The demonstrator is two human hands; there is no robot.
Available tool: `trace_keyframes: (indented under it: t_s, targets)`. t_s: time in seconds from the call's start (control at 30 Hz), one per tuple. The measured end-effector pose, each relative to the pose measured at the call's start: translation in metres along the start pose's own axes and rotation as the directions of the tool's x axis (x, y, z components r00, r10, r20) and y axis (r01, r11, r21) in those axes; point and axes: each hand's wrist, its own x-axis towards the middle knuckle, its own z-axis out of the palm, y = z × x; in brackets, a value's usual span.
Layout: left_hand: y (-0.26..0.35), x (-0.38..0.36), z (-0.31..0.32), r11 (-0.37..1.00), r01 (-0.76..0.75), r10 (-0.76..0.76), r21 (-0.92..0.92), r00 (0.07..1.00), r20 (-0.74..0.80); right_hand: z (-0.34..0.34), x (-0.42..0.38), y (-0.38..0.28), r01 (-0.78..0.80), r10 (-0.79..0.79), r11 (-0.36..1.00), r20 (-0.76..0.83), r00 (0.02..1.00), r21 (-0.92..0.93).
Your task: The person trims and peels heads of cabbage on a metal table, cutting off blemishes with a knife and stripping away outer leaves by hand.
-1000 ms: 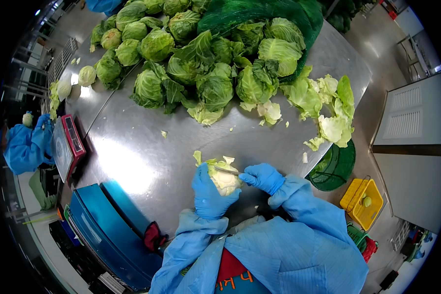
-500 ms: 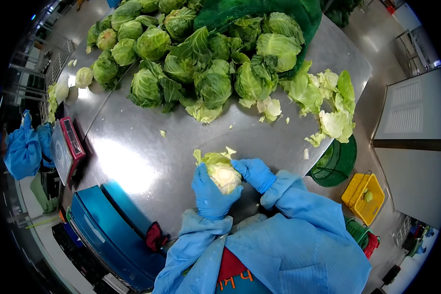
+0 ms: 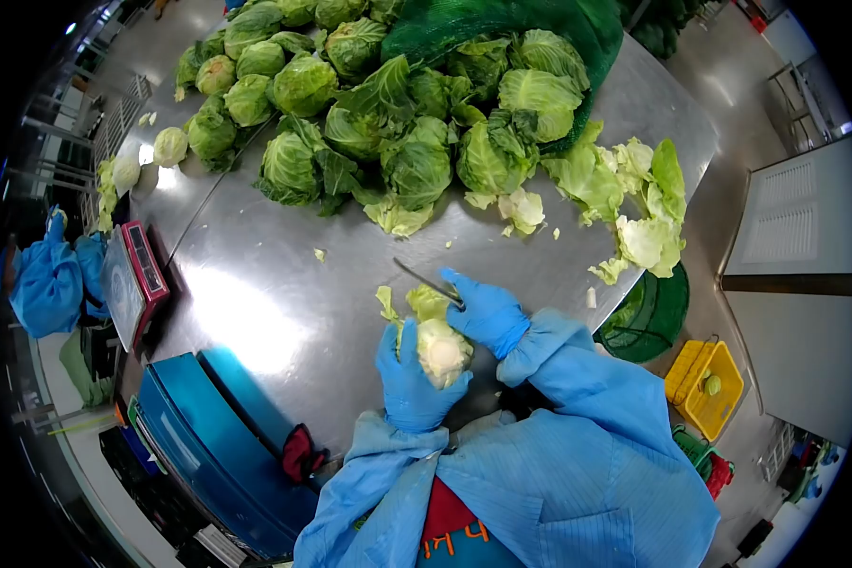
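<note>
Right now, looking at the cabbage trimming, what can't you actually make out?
Head view only:
- Underside of the cabbage: hidden by the left hand.
- Knife handle: covered by the right hand.
- Scale display: too small and angled to read.
- Yellow crate contents: small, near the warped edge.
- Co-worker at left: cut off by the dark lens rim.

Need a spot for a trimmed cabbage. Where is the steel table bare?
Bare steel lies between the scale and the left hand, below the cabbage pile. The table's far end and the right edge by the loose leaves are crowded.
</note>
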Motion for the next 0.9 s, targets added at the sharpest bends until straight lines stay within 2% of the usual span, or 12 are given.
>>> trace_keyframes:
  t_s: [0.1,0.27,0.37,0.43,0.47,0.53,0.63,0.67,0.7,0.77,0.83,0.9]
  targets:
    - [-0.008,-0.011,-0.005,0.998,0.051,-0.051,-0.023,0.998,-0.026,0.030,-0.007,0.009,0.133,-0.085,0.967,-0.216,0.973,0.216]
    - [0.019,-0.004,-0.011,0.914,0.202,-0.220,0.353,0.975,0.010,0.033,-0.032,-0.034,0.248,-0.237,0.969,-0.261,0.936,0.010]
    - [0.013,-0.005,-0.010,0.929,0.172,-0.155,0.327,0.985,-0.079,0.035,-0.030,-0.028,0.231,-0.229,0.972,-0.326,0.917,-0.030]
    - [0.003,-0.004,-0.011,0.962,0.174,-0.144,0.212,0.978,-0.150,0.030,-0.025,-0.019,0.142,-0.171,0.984,-0.365,0.915,-0.107]
    - [-0.005,-0.004,-0.014,0.970,0.174,-0.145,0.167,0.974,-0.174,0.022,-0.027,-0.017,0.165,-0.115,0.984,-0.467,0.877,0.067]
    - [-0.022,-0.005,-0.022,0.974,0.209,-0.189,0.087,0.962,-0.197,0.012,-0.032,0.002,0.075,-0.011,0.990,-0.465,0.885,0.119]
    - [-0.052,-0.007,-0.026,0.864,0.420,-0.479,-0.278,0.855,-0.198,-0.004,-0.041,0.048,-0.107,0.160,0.985,-0.502,0.850,0.133]
    - [-0.061,-0.005,-0.031,0.757,0.511,-0.588,-0.407,0.805,-0.083,-0.019,-0.050,0.060,-0.174,0.230,0.972,-0.512,0.827,0.155]
    - [-0.072,-0.008,-0.035,0.747,0.488,-0.562,-0.451,0.827,-0.036,-0.035,-0.059,0.072,-0.240,0.297,0.955,-0.521,0.800,0.176]
    - [-0.089,-0.017,-0.039,0.714,0.444,-0.502,-0.541,0.864,0.046,-0.052,-0.068,0.105,-0.066,0.041,0.998,-0.760,0.649,-0.003]
    - [-0.074,-0.023,-0.052,0.748,0.373,-0.378,-0.549,0.919,0.110,-0.080,-0.083,0.085,-0.207,0.065,0.975,-0.793,0.606,-0.078]
    - [-0.073,-0.023,-0.052,0.791,0.295,-0.269,-0.536,0.955,0.128,-0.066,-0.072,0.084,0.026,0.010,0.999,-0.776,0.631,0.034]
